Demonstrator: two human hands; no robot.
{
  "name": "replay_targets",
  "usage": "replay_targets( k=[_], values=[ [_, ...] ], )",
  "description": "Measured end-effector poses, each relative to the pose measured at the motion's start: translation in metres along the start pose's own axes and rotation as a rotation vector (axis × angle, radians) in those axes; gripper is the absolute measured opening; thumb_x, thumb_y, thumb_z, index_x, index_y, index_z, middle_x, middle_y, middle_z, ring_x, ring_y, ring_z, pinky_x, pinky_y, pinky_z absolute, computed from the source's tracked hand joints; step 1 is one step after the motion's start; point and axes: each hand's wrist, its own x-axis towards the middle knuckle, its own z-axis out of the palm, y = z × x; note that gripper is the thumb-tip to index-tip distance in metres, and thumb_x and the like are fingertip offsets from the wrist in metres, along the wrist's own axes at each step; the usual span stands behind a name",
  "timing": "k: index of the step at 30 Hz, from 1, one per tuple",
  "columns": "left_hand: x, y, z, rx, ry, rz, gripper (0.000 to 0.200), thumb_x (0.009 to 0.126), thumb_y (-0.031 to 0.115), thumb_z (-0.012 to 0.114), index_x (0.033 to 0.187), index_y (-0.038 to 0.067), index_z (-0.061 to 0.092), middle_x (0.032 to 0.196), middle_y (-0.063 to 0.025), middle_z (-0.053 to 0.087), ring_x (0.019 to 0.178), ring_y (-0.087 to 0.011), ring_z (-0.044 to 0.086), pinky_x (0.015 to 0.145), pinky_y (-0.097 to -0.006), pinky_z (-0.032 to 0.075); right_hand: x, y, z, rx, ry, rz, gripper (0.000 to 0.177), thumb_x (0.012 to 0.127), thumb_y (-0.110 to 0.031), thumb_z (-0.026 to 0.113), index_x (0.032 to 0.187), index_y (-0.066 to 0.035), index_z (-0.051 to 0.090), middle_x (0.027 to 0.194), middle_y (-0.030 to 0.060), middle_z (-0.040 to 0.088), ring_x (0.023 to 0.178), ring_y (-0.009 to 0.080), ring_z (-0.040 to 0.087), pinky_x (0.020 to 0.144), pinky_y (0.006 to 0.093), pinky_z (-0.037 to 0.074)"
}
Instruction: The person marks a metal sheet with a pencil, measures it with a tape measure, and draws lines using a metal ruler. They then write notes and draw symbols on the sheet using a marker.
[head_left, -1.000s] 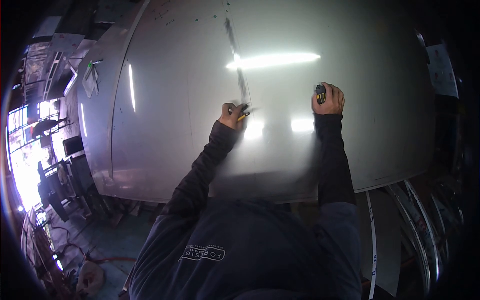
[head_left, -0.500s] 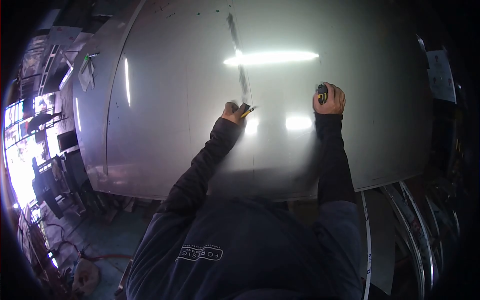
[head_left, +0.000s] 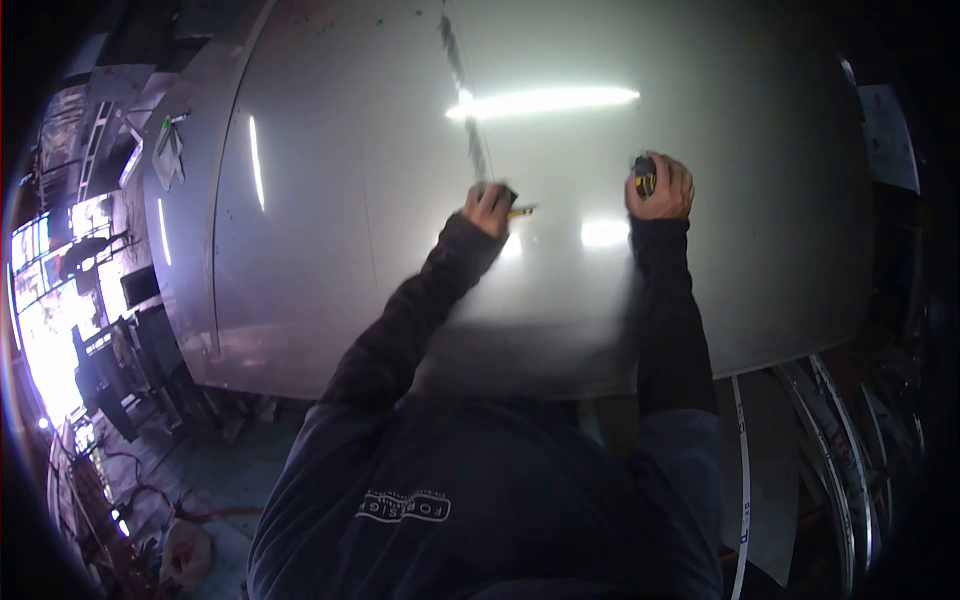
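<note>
My left hand (head_left: pixel 485 210) is closed around a small dark block (head_left: pixel 508 193), low over a large metal sheet (head_left: pixel 330 220). From the same grip a thin yellow pencil-like tool (head_left: pixel 522 212) sticks out to the right. A dark smeared streak (head_left: pixel 474 145) runs down the sheet to this hand, with a fine line beside it. To the right, my right hand (head_left: pixel 668 188) is wrapped round a black and yellow tape measure (head_left: pixel 645 178), held over the sheet. No blade shows out of the tape's case.
Bright lamp reflections (head_left: pixel 550 102) lie on the sheet. A pale cloth-like piece (head_left: pixel 170 155) rests at its left edge. Long metal strips (head_left: pixel 840 460) stand below the sheet on the right. On the floor at left are a red hose (head_left: pixel 215 515) and a pale bag (head_left: pixel 187 555).
My left hand has shifted a little to the right and turned, so the yellow tool points more level. My right hand stays on the tape measure. The whole view has shifted slightly.
</note>
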Motion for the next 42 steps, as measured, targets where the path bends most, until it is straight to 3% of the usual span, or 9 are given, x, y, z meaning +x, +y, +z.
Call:
replay_targets(
  k=[11,21,23,28,33,35,36,40,42],
  values=[
    [-0.023,-0.016,0.025,0.109,0.116,0.036,0.046,0.08,0.007,0.06,0.125,-0.002,0.053,0.108,-0.0192,0.054,0.094,-0.0345,0.055,0.067,-0.0402,0.057,0.006,0.0,0.002,0.02,-0.007,-0.04,0.042,0.068,-0.017,0.071,0.109,-0.012,0.064,0.105,0.0101,0.063,0.104,0.0318,0.057,0.09,0.0466,0.046],
    [-0.011,-0.016,0.045,0.3,0.202,-0.022,0.035,0.081,0.007,0.055,0.112,-0.008,0.058,0.102,-0.0153,0.055,0.09,-0.0287,0.055,0.061,-0.0331,0.055,0.003,0.003,0.001,0.034,-0.005,-0.033,0.038,0.071,-0.018,0.07,0.107,-0.011,0.064,0.104,0.0111,0.062,0.103,0.0334,0.057,0.09,0.0471,0.046],
    [0.013,-0.007,0.021,0.245,0.002,-0.042,0.037,0.081,0.007,0.056,0.115,-0.006,0.056,0.106,-0.019,0.053,0.096,-0.034,0.053,0.073,-0.0385,0.056,0.003,0.002,0.004,0.01,0.011,-0.067,0.038,0.071,-0.018,0.07,0.108,-0.011,0.064,0.103,0.0119,0.062,0.103,0.0339,0.056,0.09,0.0472,0.046],
    [-0.007,-0.023,0.032,0.222,0.186,-0.017,0.037,0.081,0.006,0.055,0.117,-0.004,0.055,0.112,-0.021,0.053,0.095,-0.036,0.053,0.072,-0.0394,0.056,0.003,0.002,0.004,0.058,0.012,-0.041,0.039,0.071,-0.015,0.07,0.109,-0.01,0.064,0.105,0.0116,0.062,0.104,0.0333,0.057,0.091,0.0476,0.045],
    [0.053,-0.022,0.011,0.239,0.048,-0.062,0.04,0.077,0.007,0.059,0.114,-0.007,0.058,0.114,-0.0201,0.053,0.093,-0.0329,0.055,0.072,-0.0429,0.056,-0.001,-0.001,0.002,0.069,-0.016,-0.048,0.04,0.07,-0.014,0.069,0.11,-0.011,0.063,0.107,0.0103,0.062,0.104,0.0325,0.057,0.091,0.0472,0.045],
    [0.001,-0.044,0.06,0.227,0.212,0.078,0.033,0.078,0.006,0.058,0.108,-0.006,0.06,0.113,-0.0189,0.053,0.095,-0.0332,0.054,0.075,-0.0414,0.056,0.016,0.001,0.007,0.108,0.028,-0.064,0.04,0.07,-0.013,0.069,0.109,-0.011,0.063,0.107,0.0097,0.062,0.104,0.0323,0.056,0.09,0.0473,0.046],
    [-0.01,-0.038,0.051,0.313,0.14,0.01,0.027,0.08,0.005,0.057,0.104,-0.007,0.061,0.107,-0.016,0.055,0.09,-0.031,0.056,0.063,-0.0325,0.055,0.017,-0.002,0.008,0.089,0.015,-0.042,0.04,0.069,-0.013,0.069,0.109,-0.011,0.063,0.107,0.0097,0.062,0.105,0.0322,0.056,0.091,0.0473,0.045],
    [0.038,-0.025,0.012,0.355,0.06,0.063,0.036,0.079,0.008,0.06,0.111,-0.006,0.061,0.109,-0.0164,0.057,0.082,-0.0311,0.056,0.062,-0.0349,0.056,0.013,-0.004,0.007,0.071,-0.013,-0.015,0.041,0.068,-0.013,0.069,0.108,-0.011,0.063,0.106,0.0095,0.062,0.105,0.0318,0.056,0.091,0.047,0.045],
    [0.002,-0.033,0.036,0.321,0.105,0.067,0.035,0.079,0.007,0.059,0.111,-0.007,0.06,0.108,-0.0164,0.056,0.086,-0.0309,0.057,0.063,-0.0346,0.056,0.007,-0.004,0.001,0.076,-0.018,-0.019,0.041,0.068,-0.013,0.069,0.108,-0.011,0.063,0.106,0.0095,0.062,0.104,0.0316,0.056,0.091,0.0468,0.045]
  ],
)
